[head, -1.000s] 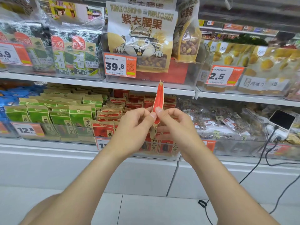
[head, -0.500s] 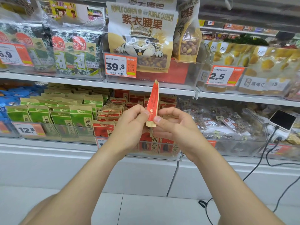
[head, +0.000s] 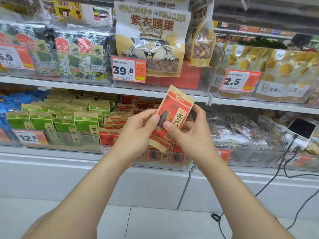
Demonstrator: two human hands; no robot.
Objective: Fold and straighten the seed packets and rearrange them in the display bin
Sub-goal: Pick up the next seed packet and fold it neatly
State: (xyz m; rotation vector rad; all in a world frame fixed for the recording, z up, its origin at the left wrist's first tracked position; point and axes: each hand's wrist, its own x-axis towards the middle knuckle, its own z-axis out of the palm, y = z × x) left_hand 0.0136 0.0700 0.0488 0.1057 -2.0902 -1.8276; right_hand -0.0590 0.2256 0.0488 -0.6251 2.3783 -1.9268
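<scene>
Turned from edge-on, the packet now shows its red printed face, its top leaning right. Both hands hold it up in front of the lower shelf, just above the clear bin of stacked packets. The left hand pinches its left edge, thumb on the front, fingers curled behind. The right hand grips the right side, thumb on the front, fingers wrapped round the back.

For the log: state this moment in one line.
left hand: grips red seed packet | right hand: grips it too | facing: camera, tilted | display bin: not yet returned
</scene>
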